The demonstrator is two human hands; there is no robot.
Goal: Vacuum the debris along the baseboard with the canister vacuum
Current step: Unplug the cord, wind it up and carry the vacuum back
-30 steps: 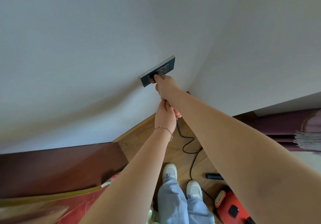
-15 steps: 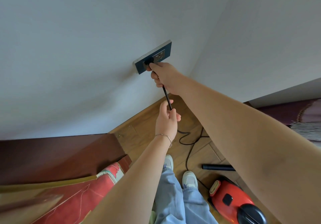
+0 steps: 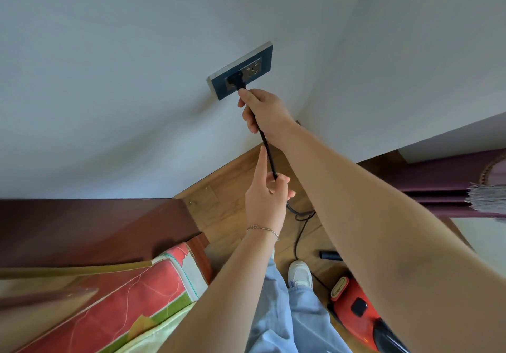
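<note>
Since the earlier frame, the right hand (image 3: 264, 111) has been drawn back off the plug (image 3: 236, 80), which is now seen whole, and the left hand (image 3: 264, 199) has been lowered along the cord (image 3: 267, 147).

One plug, one plate (image 3: 219, 90) with two sockets, one cord, one vacuum (image 3: 361, 314), two hands, one bracelet (image 3: 262, 229) and one shoe (image 3: 300, 273) are counted.

The plug is seated in the socket at eight o'clock of the free one. The right hand is curled round the cord just below the plug. The cord is grasped again lower down by the left hand, at six o'clock from the right, with its lower fingers closed on it and one finger held straight up.

Between the hands the cord is held straight. Below them it is looped on the floor (image 3: 232, 215).

The vacuum, red with black parts, is seen on the floor at five o'clock in the view, partly hidden by the right forearm. A black tube (image 3: 330, 255) lies at eleven o'clock from it.
</note>
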